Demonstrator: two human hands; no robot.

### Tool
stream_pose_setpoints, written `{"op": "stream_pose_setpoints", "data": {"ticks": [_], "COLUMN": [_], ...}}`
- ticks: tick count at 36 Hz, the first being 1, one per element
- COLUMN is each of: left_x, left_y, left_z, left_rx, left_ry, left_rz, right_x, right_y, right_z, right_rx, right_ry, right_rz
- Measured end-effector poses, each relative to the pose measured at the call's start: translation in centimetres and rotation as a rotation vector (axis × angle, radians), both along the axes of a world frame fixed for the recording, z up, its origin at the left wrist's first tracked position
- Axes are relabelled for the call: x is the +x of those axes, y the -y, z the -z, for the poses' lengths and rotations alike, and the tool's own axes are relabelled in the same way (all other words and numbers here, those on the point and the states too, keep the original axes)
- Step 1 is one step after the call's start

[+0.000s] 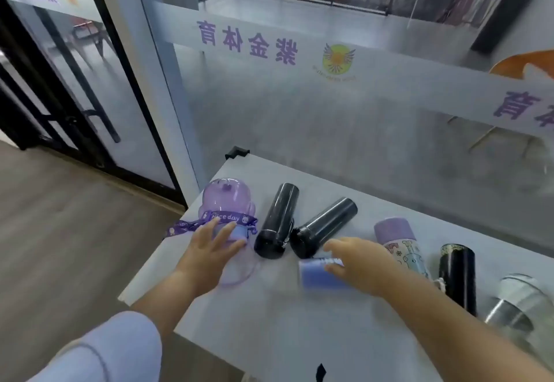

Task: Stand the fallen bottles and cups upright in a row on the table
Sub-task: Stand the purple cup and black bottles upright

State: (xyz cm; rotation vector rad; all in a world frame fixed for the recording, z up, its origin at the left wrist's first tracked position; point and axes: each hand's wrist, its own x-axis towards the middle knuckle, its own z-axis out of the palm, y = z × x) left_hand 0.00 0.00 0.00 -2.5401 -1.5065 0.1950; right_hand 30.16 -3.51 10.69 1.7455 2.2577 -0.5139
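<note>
While both hands reach over the white bench (269,336), every vessel lies on its side. L hand (209,249): fingers spread, tips resting on the blue cap end of the purple bottle (226,201), which lies at the bench's left edge w/ a "Nice day" strap (209,221) round its neck. R hand (356,264): fingers curled over one end of the blue cup (320,275); cup is motion-blurred, so can't tell if the grip is closed on it or only touching. Cup sits near bench centre, just in front of the caps of two black flasks.

Black flask no. 1 (277,219) lies just beside the purple bottle; black flask no. 2 (325,225) is angled to its right, cap ends nearly touching. Right of R hand: cartoon-print bottle (398,240) w/ lilac cap, then a third black flask (457,276), then a clear cup (521,303) w/ metal base near the right edge. Glass partition (299,96) w/ purple lettering stands behind the bench.
</note>
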Motion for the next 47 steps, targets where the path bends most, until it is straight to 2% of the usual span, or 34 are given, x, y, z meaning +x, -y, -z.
{"op": "stream_pose_setpoints", "data": {"ticks": [2,7,16,24,30,32,36,41,47], "left_x": [0.0,0.5,1.4,0.7,-0.4,-0.8,-1.4,-2.1,-2.4], "left_y": [-0.7,-1.8,-2.5,-3.3,-4.9,-5.6,-6.9,-9.1,-11.5], "left_z": [-0.3,0.8,1.2,1.8,-0.6,-2.1,-5.5,-9.2,-11.2], "left_rx": [-0.029,-0.072,-0.017,0.038,0.048,-0.003,-0.182,-0.33,-0.522], "left_ry": [0.028,-0.088,0.056,0.043,0.29,0.397,0.667,0.715,0.71], "left_rz": [0.021,0.015,-0.07,-0.036,-0.029,-0.057,-0.248,-0.312,-0.338], "right_x": [-0.5,-1.5,-2.0,-3.6,-5.2,-5.7,-6.8,-8.1,-9.4], "right_y": [-0.9,-2.1,-4.2,-6.2,-7.5,-8.0,-9.1,-10.0,-10.2], "right_z": [0.5,1.4,2.7,3.4,3.9,4.2,4.9,5.6,7.3], "right_rx": [0.014,0.003,0.018,0.044,0.078,0.114,0.141,0.087,0.075], "right_ry": [-0.009,-0.002,-0.039,-0.074,-0.137,-0.165,-0.187,-0.044,0.087], "right_rz": [0.027,0.031,0.043,-0.007,-0.028,-0.051,-0.165,-0.388,-0.536]}}
